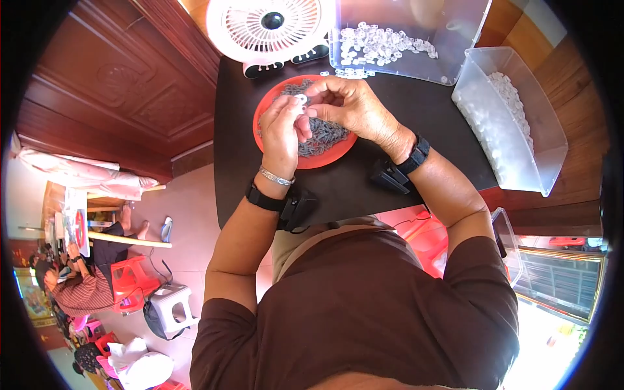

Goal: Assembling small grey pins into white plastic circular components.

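Observation:
Above a round red tray [343, 148] heaped with small dark grey pieces [320, 135], my two hands meet. Between the thumb and fingers of my left hand [281, 133] sits a small white plastic piece [301, 99] with a hole in it. My right hand [356, 109] comes in from the other side, its thumb and index finger curled in a pinch right beside the white piece. What those fingertips grip, if anything, is too small to tell. Both wrists wear black straps with dark boxes.
A white fan [273, 23] stands behind the tray. Clear bins with white pieces, one at the back [416, 68] and one at the right [546, 149], rest on the dark table [416, 104]. At far left, another person [84, 292] sits at a table near red stools [133, 283].

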Demonstrator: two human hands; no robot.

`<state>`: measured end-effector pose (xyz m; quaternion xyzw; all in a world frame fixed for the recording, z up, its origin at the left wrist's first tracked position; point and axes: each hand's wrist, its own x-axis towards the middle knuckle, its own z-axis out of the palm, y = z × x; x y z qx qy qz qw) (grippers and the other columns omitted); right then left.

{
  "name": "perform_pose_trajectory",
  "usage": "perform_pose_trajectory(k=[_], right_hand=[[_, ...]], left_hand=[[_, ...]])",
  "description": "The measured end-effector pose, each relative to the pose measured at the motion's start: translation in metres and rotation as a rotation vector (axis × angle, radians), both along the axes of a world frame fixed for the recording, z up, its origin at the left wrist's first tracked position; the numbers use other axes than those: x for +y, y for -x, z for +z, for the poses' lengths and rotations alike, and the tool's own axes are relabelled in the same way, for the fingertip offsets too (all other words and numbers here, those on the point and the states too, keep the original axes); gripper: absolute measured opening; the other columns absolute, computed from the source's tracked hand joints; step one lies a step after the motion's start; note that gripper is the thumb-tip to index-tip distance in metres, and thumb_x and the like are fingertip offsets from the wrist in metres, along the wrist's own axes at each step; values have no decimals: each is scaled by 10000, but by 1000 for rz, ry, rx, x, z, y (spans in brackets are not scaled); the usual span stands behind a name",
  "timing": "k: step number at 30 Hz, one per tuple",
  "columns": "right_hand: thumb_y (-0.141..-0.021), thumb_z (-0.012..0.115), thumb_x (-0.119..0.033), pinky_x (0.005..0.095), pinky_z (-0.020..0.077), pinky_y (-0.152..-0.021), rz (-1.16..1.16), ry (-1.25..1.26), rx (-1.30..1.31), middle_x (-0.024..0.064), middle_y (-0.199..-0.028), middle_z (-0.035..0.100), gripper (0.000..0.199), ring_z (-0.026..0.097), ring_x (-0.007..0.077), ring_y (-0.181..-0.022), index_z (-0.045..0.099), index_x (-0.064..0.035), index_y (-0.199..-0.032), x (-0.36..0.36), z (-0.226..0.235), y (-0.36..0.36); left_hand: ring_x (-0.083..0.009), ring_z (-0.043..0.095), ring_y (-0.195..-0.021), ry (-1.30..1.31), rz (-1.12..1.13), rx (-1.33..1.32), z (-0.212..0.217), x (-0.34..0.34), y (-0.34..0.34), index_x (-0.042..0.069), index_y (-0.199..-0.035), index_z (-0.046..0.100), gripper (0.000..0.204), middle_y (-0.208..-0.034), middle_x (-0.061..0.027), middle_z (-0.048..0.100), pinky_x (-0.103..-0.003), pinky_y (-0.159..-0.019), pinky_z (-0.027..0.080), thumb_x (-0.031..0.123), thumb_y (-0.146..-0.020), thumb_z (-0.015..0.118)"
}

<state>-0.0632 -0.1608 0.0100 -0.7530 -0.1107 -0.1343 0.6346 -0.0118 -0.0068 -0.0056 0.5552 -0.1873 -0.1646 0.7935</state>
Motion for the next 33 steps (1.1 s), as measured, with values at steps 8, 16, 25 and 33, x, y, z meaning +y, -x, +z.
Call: perform_pose_trajectory(k=[8,16,25,33], right_hand=[[-843,655,-90,217,446,-526,25,-188,143,23,-707,599,128,556,62,-617,565,-11,-798,12,-8,0],[-824,666,-97,227,466,-580,-27,-28,198,15,-719,601,112,545,74,-629,612,-5,-858,4,-22,-11],[-788,680,-13,242,478,-721,88,290,50,28,-789,638,123,574,70,-755,610,-29,-887,14,-10,1],[-717,738,-40,270,502,-721,71,108,-78,33,-809,646,217,636,136,-782,544,-48,-815,16,-31,-8]], left_hand=[[-106,447,-463,62,-10,108,-8,-6,8,81,-813,515,201,-628,0,471,-227,-415,333,245,-926,486],[-118,426,-457,168,-30,400,-14,-6,-10,81,-797,505,199,-633,-16,486,-225,-389,294,256,-889,522],[-140,480,-552,285,22,388,-7,3,-20,82,-757,502,227,-720,-59,551,-249,-497,344,258,-898,526],[-186,511,-685,408,-80,421,-12,4,-20,67,-775,525,227,-832,-91,587,-297,-661,414,239,-921,505]])
